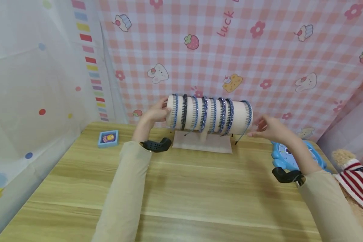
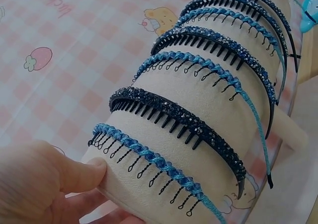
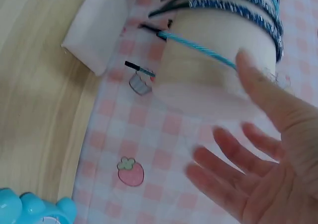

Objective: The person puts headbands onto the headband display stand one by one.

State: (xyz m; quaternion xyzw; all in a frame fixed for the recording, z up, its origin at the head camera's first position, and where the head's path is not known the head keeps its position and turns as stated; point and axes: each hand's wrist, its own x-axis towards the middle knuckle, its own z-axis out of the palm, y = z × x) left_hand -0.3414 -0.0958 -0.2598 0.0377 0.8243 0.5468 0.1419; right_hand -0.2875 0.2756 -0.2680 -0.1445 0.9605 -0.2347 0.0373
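Observation:
A white cylindrical headband stand point(image 1: 238, 117) lies crosswise on a post with a white base point(image 1: 187, 143). Several headbands circle it: blue braided ones point(image 2: 149, 157) alternate with dark glittery ones point(image 2: 171, 112), all with comb teeth. My left hand point(image 1: 155, 114) grips the cylinder's left end, thumb on the outer surface beside the first blue headband and fingers partly hidden round the edge. At the right end, my right hand point(image 3: 271, 196) has its fingers spread apart. Its thumb overlaps the end headband point(image 1: 248, 114) in the right wrist view; that band's blue wrapped arm slants down to a black tip.
A small blue-framed picture point(image 1: 108, 138) lies on the wooden table point(image 1: 181, 195) at left. To the right are a blue clock point(image 1: 279, 154), partly behind my right forearm, and a teddy bear in a striped top point(image 1: 357, 174). A pink checked cloth point(image 1: 181, 67) hangs behind the stand.

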